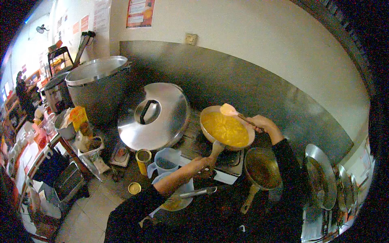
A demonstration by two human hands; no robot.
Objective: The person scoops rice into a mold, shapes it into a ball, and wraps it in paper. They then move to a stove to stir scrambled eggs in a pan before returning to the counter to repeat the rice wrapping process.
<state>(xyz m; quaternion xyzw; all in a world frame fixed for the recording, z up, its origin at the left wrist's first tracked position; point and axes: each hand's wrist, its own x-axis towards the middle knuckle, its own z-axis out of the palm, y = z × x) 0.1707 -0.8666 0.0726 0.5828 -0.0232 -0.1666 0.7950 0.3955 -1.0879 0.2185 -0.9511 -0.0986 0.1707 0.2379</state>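
Observation:
My left hand (pixel 204 165) is closed around the light handle of a frying pan (pixel 209 137), which sits over a portable stove (pixel 228 176). Yellow food, like egg in pieces, fills the pan (pixel 226 129). In my right hand (pixel 263 124) is the dark handle of a spatula or spoon; its pale head (pixel 228 110) is over the pan's far edge. A second pan (pixel 263 170) with a light handle lies right of the stove. Near my left forearm are a clear plastic jug (pixel 166 161), a container with a whisk (pixel 191 193) across it, and an open yellow can (pixel 143 161).
A large metal lid (pixel 155 118) stands left of the pan, with a big stockpot (pixel 97 82) behind. A metal splashback (pixel 273 88) runs along the wall. Round metal pans (pixel 322 179) stand at the right. A person (pixel 22 91) is far left.

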